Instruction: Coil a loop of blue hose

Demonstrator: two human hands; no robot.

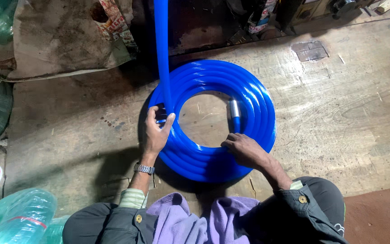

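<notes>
Blue hose coil (213,122) lies flat on the worn floor (339,117), roughly mid-floor, its near arc close to my knees. A free run of the same hose (161,45) rises from the coil's left side straight up out of the top edge of view; I read that as the feed length still to be laid, kept taut and upright so it drops onto the top turn.

My left hand (156,131) sits at the coil's left rim, where the rising length meets the turns. Thumb and fingers closed round the hose there, pinning it to the stack. Wrist straight, forearm reaching forward from my lap, metal watch (144,169) on the wrist.

My right hand (244,149) rests palm-down on the near inner arc of the coil, fingers together and curled over the turns, pressing rather than gripping, likely to stop the stack springing open. Forearm comes in from the right, elbow bent.

A silver end fitting (234,110) lies against the inner right of the ring. Clear green-tinted hose rolls (19,214) sit at the floor's near left corner.
</notes>
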